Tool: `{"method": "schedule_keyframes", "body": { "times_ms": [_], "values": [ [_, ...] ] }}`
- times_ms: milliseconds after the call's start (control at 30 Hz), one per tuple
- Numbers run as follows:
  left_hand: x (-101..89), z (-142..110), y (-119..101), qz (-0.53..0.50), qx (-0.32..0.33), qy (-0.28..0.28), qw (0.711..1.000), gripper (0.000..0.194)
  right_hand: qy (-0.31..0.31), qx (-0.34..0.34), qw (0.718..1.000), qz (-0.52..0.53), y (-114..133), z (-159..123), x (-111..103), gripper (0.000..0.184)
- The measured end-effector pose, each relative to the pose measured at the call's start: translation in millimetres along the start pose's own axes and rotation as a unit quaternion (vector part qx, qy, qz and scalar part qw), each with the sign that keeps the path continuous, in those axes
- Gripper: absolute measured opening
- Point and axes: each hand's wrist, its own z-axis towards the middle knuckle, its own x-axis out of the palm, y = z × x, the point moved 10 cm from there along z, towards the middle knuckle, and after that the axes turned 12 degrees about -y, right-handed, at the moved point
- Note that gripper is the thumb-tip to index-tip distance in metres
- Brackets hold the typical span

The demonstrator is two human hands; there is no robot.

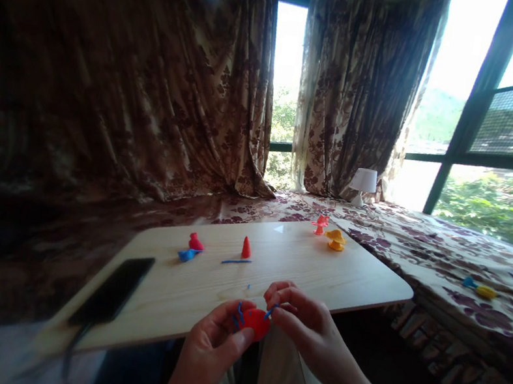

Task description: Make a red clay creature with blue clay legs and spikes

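Observation:
My left hand (pixel 218 337) is closed on a rounded red piece of modelling clay (pixel 257 324), thumb on its front face. Thin blue strands stick out of the red piece on both its left and right sides. At its right edge, my right hand (pixel 300 322) pinches a thin blue strand (pixel 270 312) between thumb and forefinger. Both hands are held over the table's near edge, above my lap. On the table beyond them lie a blue clay stick (pixel 237 261) and a tiny blue bit (pixel 249 287). Just behind the stick stands a red cone (pixel 246 248).
The light wooden table (pixel 159 294) carries a black phone (pixel 112 291) with a cable at left. Blue (pixel 186 255) and pinkish-red (pixel 196 242) clay shapes sit behind it. Pink (pixel 320 224) and yellow (pixel 336 239) figures stand at the far right corner. A small lamp (pixel 363 183) is farther back.

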Motion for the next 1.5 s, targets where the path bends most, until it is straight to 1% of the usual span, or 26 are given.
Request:
{"method": "schedule_keyframes", "body": {
  "times_ms": [100, 200, 333, 433, 533, 667, 900, 1033, 1200, 1333, 1500],
  "values": [
    [-0.9, -4, -8, 0.04, 0.035, -0.019, 0.998, 0.031, 0.012, -0.037, 0.997, -0.059, 7, -1, 0, 0.015],
    [-1.0, -6, -10, 0.062, 0.046, -0.029, 0.997, 0.032, 0.014, -0.082, 0.989, -0.119, 16, -4, 2, 0.012],
    [1.4, -5, -6, 0.048, 0.041, -0.009, 0.998, 0.046, 0.005, -0.118, 0.979, -0.168, 23, -7, 3, 0.011],
    [2.6, -4, -3, 0.057, 0.049, 0.009, 0.997, 0.05, 0.006, -0.132, 0.974, -0.182, 25, -8, 4, 0.011],
    [2.6, -5, -2, 0.077, 0.052, 0.014, 0.996, 0.049, 0.011, -0.136, 0.972, -0.191, 25, -9, 5, 0.011],
    [5.6, -8, -3, 0.079, 0.045, 0.026, 0.996, 0.051, 0.025, -0.134, 0.969, -0.208, 23, -10, 7, 0.011],
    [6.5, -12, -5, 0.075, 0.034, 0.028, 0.996, 0.05, 0.02, -0.125, 0.963, -0.236, 17, -9, 9, 0.011],
    [1.2, -10, -2, 0.087, 0.034, 0.019, 0.995, 0.048, 0.021, -0.128, 0.963, -0.235, 15, -10, 10, 0.01],
    [-0.6, -4, 7, 0.128, 0.02, 0.036, 0.991, 0.051, 0.028, -0.123, 0.964, -0.233, 14, -11, 9, 0.01],
    [-1.8, -4, 4, 0.128, 0.03, 0.017, 0.991, 0.049, 0.047, -0.114, 0.969, -0.215, 13, -11, 12, 0.011],
    [-0.4, -8, -2, 0.081, 0.045, -0.007, 0.996, 0.049, 0.05, -0.105, 0.974, -0.193, 14, -11, 11, 0.016]
  ]
}}
